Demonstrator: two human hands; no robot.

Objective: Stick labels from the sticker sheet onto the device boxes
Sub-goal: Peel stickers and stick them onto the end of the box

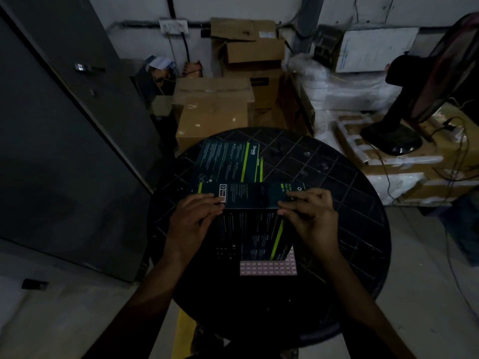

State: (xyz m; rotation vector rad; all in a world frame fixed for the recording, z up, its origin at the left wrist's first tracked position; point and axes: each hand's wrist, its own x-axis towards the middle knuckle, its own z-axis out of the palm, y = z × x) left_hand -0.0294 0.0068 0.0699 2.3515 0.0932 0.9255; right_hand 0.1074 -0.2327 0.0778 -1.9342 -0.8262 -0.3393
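A dark device box with green stripes stands on the round black table, its top face turned towards me. My left hand grips its left end, fingertips beside a small white label on the top face. My right hand holds the box's right end. A pink sticker sheet lies flat on the table just in front of the box, partly tucked under it. Another dark device box lies flat behind the held one.
Brown cardboard cartons are stacked on the floor behind the table. White wrapped bundles and a black stand fan sit to the right on taped cartons. A grey metal door fills the left side.
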